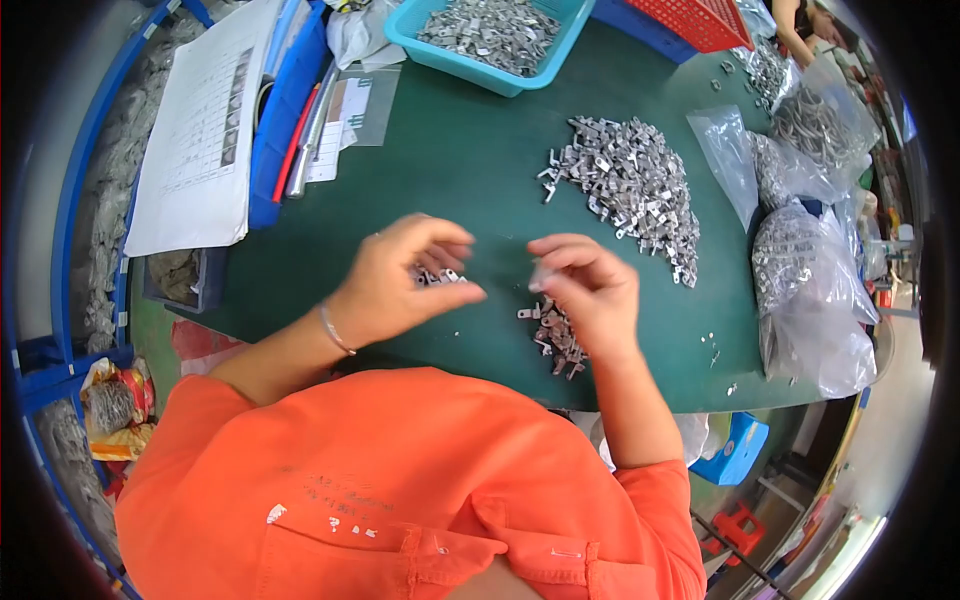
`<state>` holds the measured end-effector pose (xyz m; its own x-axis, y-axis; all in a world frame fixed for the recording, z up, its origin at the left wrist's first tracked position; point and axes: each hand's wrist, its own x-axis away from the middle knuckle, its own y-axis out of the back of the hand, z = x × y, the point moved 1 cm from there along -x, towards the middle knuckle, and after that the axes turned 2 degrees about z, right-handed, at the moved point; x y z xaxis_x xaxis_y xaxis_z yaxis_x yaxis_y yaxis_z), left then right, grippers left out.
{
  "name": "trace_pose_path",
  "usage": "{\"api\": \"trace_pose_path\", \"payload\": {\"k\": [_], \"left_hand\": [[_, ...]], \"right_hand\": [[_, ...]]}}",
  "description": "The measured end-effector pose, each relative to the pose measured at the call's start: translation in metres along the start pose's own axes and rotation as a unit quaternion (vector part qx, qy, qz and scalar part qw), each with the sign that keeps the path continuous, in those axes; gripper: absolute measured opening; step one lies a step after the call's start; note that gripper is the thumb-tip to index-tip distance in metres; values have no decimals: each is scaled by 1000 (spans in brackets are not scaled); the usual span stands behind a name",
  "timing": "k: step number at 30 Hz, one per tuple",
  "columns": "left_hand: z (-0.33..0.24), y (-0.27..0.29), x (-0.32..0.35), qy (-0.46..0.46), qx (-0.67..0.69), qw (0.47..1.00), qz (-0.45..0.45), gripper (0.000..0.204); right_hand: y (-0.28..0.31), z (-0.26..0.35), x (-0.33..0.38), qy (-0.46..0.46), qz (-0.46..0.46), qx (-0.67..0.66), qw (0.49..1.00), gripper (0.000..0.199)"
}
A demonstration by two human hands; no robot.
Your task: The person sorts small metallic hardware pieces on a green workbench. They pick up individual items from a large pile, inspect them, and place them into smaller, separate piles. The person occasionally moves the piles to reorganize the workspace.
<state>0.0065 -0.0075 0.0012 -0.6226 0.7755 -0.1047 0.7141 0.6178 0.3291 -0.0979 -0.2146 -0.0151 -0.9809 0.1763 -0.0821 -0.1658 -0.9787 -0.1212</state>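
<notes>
the small metal bit [540,277] is up in the person's right hand [605,290], left of the big pile [630,185] and on its near side. the right thumb and finger pinch the bit, and it looks blurry. the left hand [380,285] is farther left of the big pile. its fingers and thumb are curved and spread apart, around a little heap [437,277] of silver bits. i cannot tell if those bits touch the hand. a brownish heap [560,340] of bits is just by the right hand, on the near side of the big pile. the big pile lies on a green bench [480,170]. past the big pile, to its left, is a light blue tray [455,73] full of silver bits. a red basket [700,22] is beyond the big pile, a bit to its right. clear bags [805,270] of metal things sit right of the big pile. well to the left of the big pile are white papers [185,150], a blue box [266,150] and a red pen [293,150].
</notes>
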Motion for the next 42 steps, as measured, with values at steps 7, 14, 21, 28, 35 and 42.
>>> {"api": "trace_pose_path", "payload": {"k": [7,14,21,28,35,42], "left_hand": [[3,8,-1,-106,-54,985,-123,20],[24,36,6,-120,-242,961,-68,17],[-8,1,-14,184,190,964,-7,34],[-4,-33,-32,49,222,974,5,21],[5,13,-19,-150,-191,965,-98,15],[18,32,3,-53,-238,968,-53,7]], "right_hand": [[-11,13,-35,144,-12,410,901,18],[27,-18,-69,61,-55,496,864,22],[5,9,-23,197,-76,367,906,25],[-10,18,-3,214,-70,193,955,28],[17,3,-41,181,1,555,812,30],[11,-24,-88,190,9,688,701,37]]}}
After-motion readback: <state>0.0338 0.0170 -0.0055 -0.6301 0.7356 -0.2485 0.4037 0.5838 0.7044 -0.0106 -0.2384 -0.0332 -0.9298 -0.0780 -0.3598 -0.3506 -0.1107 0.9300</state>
